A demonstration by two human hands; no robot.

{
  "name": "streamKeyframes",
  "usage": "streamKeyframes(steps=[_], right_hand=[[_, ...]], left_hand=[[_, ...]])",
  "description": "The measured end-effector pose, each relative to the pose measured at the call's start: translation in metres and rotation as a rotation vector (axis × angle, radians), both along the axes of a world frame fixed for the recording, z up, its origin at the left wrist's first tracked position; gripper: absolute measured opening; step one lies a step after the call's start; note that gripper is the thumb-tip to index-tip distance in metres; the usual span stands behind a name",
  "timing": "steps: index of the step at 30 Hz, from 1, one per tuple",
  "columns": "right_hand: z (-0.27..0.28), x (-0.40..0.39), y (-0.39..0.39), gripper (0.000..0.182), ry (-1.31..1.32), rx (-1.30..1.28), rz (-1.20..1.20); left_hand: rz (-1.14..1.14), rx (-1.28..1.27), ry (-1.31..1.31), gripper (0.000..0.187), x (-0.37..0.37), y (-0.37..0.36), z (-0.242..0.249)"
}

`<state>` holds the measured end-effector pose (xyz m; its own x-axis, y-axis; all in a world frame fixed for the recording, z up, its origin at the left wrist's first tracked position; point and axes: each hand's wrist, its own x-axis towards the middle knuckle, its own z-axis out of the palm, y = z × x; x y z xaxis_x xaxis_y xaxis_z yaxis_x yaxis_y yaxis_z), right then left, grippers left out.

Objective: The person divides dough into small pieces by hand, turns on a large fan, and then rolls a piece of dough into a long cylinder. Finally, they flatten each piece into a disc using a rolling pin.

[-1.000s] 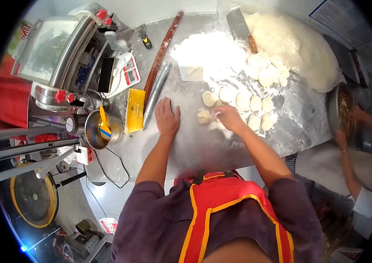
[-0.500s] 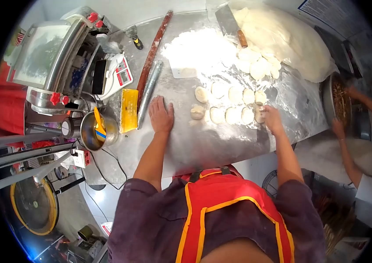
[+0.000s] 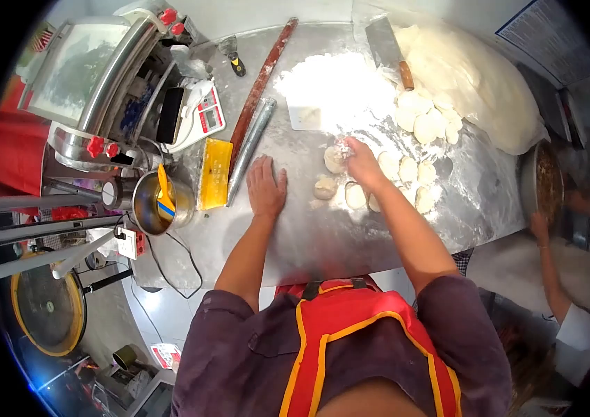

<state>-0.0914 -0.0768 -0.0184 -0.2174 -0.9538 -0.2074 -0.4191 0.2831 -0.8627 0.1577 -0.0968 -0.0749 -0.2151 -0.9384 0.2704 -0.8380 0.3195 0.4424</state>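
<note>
My left hand [image 3: 267, 189] lies flat on the metal table [image 3: 309, 236], fingers stretched out, holding nothing. Over the upper row of dough pieces reaches my right hand [image 3: 364, 164], its fingers drawn together and whitened with flour. Its fingertips are at the edge of the leftmost upper dough piece [image 3: 334, 160]; whatever is between them is too small to make out. Below sit another dough piece [image 3: 325, 187] and a lower-row dough piece [image 3: 355, 196], with several more partly hidden under my right forearm. A heap of white flour [image 3: 337, 87] spreads just beyond.
Left of my left hand lie a metal rod [image 3: 252, 149], a red rolling pin [image 3: 264, 87] and a yellow scraper-like block [image 3: 215, 174]. A cleaver [image 3: 384, 48] rests by a large covered dough mass [image 3: 469, 76]. At right, a co-worker's hands work at a large bowl [image 3: 528, 184].
My right hand has moved left, from the right end of the dough rows to the upper left piece. My left hand stays flat on the table. The whole view has shifted slightly.
</note>
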Motion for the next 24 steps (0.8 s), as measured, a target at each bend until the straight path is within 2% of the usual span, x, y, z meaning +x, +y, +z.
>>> streamKeyframes(steps=[2, 3, 4, 5, 6, 8, 9, 11, 14, 17, 18, 24], right_hand=[[0.004, -0.013, 0.001, 0.043, -0.023, 0.049, 0.019], [0.026, -0.018, 0.012, 0.042, 0.019, 0.014, -0.010], [0.026, -0.032, 0.026, 0.041, -0.026, 0.004, -0.082], [0.010, -0.054, 0.036, 0.038, -0.026, -0.053, -0.053], [-0.007, -0.083, 0.047, 0.037, 0.145, -0.072, -0.042], [-0.013, -0.119, 0.076, 0.035, 0.225, -0.083, -0.153], [-0.006, -0.127, 0.086, 0.035, 0.450, -0.120, -0.181], [-0.009, -0.146, 0.096, 0.032, 0.597, -0.024, -0.242], [-0.017, -0.172, 0.093, 0.036, 0.609, -0.139, -0.078], [0.002, -0.161, 0.072, 0.046, 0.959, -0.047, 0.130], [-0.012, -0.169, 0.070, 0.056, 0.999, -0.005, 0.215], [-0.039, -0.180, 0.063, 0.057, 1.030, 0.014, 0.283]], left_hand=[[-0.020, -0.009, 0.030, 0.048, 0.002, -0.001, 0.001], [-0.024, -0.012, 0.067, 0.048, 0.002, 0.000, 0.000], [-0.031, -0.013, 0.105, 0.049, 0.002, 0.002, -0.004], [-0.043, -0.011, 0.142, 0.049, 0.000, 0.004, -0.007], [-0.077, 0.033, 0.192, 0.049, -0.009, 0.005, -0.004], [-0.149, 0.127, 0.289, 0.049, -0.038, 0.013, 0.008], [-0.226, 0.137, 0.267, 0.049, -0.053, 0.012, 0.016], [-0.382, 0.153, 0.224, 0.050, -0.084, -0.001, 0.030], [-0.510, 0.098, 0.109, 0.053, -0.126, -0.026, 0.029], [-0.666, 0.013, -0.077, 0.056, -0.158, -0.047, 0.023], [-0.697, 0.033, -0.117, 0.057, -0.162, -0.051, 0.019], [-0.758, 0.030, -0.236, 0.059, -0.170, -0.057, 0.014]])
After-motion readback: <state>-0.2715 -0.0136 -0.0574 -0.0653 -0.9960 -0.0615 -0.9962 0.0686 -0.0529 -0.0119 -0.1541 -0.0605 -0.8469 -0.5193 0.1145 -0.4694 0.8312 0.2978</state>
